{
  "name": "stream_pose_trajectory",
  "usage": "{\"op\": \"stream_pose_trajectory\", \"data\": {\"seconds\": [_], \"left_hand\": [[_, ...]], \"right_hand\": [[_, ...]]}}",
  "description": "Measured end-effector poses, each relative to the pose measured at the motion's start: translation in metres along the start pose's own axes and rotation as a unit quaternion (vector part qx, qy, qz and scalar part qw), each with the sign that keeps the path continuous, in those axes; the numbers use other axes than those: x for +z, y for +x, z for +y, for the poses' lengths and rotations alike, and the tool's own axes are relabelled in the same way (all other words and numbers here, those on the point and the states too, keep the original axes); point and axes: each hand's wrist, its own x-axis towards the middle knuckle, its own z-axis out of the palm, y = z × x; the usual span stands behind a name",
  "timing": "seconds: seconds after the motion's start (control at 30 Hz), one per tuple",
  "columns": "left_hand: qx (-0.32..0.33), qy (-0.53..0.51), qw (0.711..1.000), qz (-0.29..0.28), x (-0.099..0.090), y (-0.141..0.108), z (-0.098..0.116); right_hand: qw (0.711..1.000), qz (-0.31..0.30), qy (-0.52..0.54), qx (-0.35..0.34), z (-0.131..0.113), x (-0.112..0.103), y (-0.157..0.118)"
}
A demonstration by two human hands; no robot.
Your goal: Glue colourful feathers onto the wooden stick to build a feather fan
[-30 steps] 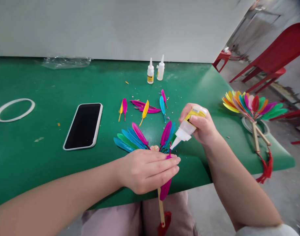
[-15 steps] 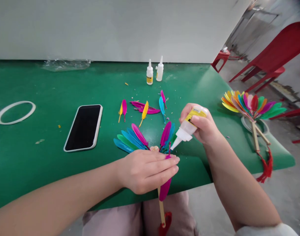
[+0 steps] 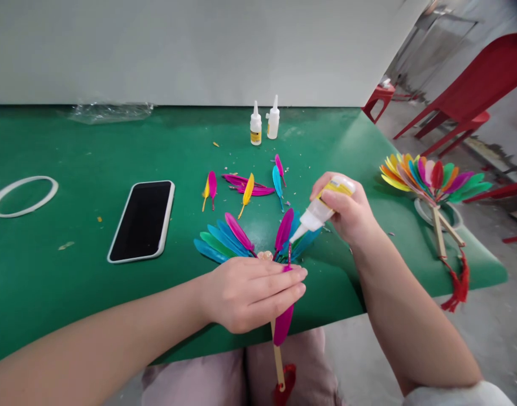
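Note:
My left hand (image 3: 258, 294) is closed on a magenta feather (image 3: 284, 326), whose quill points up and away from me. Under that hand lies a feather fan (image 3: 218, 242) with blue, green and magenta feathers spread to both sides. Its wooden handle (image 3: 279, 361) and red tassel (image 3: 286, 386) hang over the table edge toward my lap. My right hand (image 3: 347, 208) grips a tilted glue bottle (image 3: 321, 206) with a yellow label. The bottle's nozzle tip meets the top of the quill. How the left fingers pinch the feather is partly hidden.
Loose feathers (image 3: 250, 189) lie beyond the fan, with two glue bottles (image 3: 255, 127) upright behind them. A phone (image 3: 142, 220) and a white ring (image 3: 23, 197) are on the left. Another feather fan (image 3: 438, 183) rests at the right edge, near red chairs (image 3: 474, 90).
My right hand has shifted slightly left and up, bringing the nozzle from beside the quill onto its tip. The left hand keeps hold of the magenta feather in nearly the same spot.

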Motion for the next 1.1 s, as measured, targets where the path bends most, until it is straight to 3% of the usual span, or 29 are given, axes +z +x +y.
{"op": "stream_pose_trajectory", "data": {"seconds": [0.1,0.27,0.37,0.47,0.53,0.67,0.87,0.93,1.0,1.1], "left_hand": [[0.003,-0.002,1.000,0.000,0.000,0.000,0.000],[0.006,-0.001,1.000,0.000,0.000,0.001,-0.001],[0.006,0.000,1.000,-0.003,-0.001,0.002,-0.001],[0.006,0.007,1.000,-0.002,-0.001,0.002,-0.001],[0.007,0.006,1.000,-0.003,-0.001,0.001,-0.001],[0.008,-0.001,1.000,-0.010,-0.001,0.001,0.000],[0.005,-0.007,1.000,-0.004,0.000,0.001,0.000],[0.000,-0.008,1.000,0.003,0.000,0.000,0.000],[-0.022,-0.012,1.000,0.013,-0.001,0.000,0.000],[-0.131,-0.045,0.989,0.057,-0.006,0.001,-0.004]], "right_hand": [[0.999,0.049,0.018,-0.004,-0.002,0.001,0.000],[0.999,-0.032,-0.013,-0.006,-0.001,0.001,-0.001],[0.997,0.057,-0.059,-0.006,0.002,0.001,0.002],[0.990,0.137,-0.041,0.002,0.003,0.001,0.005],[0.993,0.114,-0.015,0.010,0.002,0.001,0.005],[1.000,0.005,0.001,0.021,0.000,0.001,0.002],[0.996,-0.061,0.049,0.044,0.000,-0.004,0.001],[0.994,-0.034,0.101,0.027,-0.001,-0.007,0.003],[0.989,0.040,0.144,0.016,-0.001,-0.011,0.007],[0.983,0.131,0.129,0.017,0.004,-0.020,0.013]]}}
